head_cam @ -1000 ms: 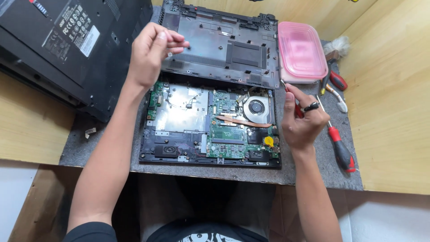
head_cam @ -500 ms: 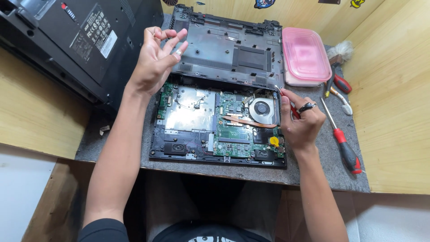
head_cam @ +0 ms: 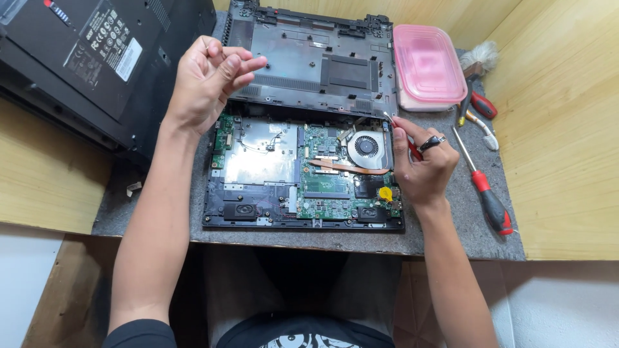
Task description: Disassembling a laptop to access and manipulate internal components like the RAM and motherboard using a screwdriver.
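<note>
The left hand [head_cam: 209,80] hovers over the back left of the grey surface [head_cam: 445,238], its fingers [head_cam: 242,64] pinched narrow on something too small to tell, while the right hand [head_cam: 422,164] has its fingers closed on a red-handled tool [head_cam: 400,132] whose tip sits at the fan [head_cam: 365,147] of the opened laptop [head_cam: 303,171] in the surface's middle. The removed bottom cover [head_cam: 316,58] lies against the back edge, with a pink lidded box [head_cam: 427,64] at the back right. A red screwdriver [head_cam: 482,183] lies along the right edge, and a black laptop with a white rectangular label [head_cam: 97,51] overhangs the left edge.
</note>
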